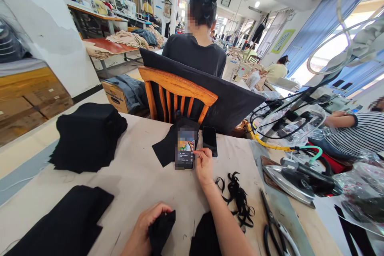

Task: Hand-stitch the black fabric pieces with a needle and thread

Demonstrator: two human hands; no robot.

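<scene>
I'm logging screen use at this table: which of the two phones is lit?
The phone on the left, by the right hand: its screen shows a colourful picture, while the other phone, farther right, has a dark screen.

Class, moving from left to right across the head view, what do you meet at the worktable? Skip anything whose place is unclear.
Tall stack of black cloth, left hand, lit phone, dark phone, tangled black strips, iron.

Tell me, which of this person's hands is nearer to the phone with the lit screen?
Right. The right hand is at the right edge of the lit phone; the left hand is farther off, nearer the camera, holding black cloth.
</scene>
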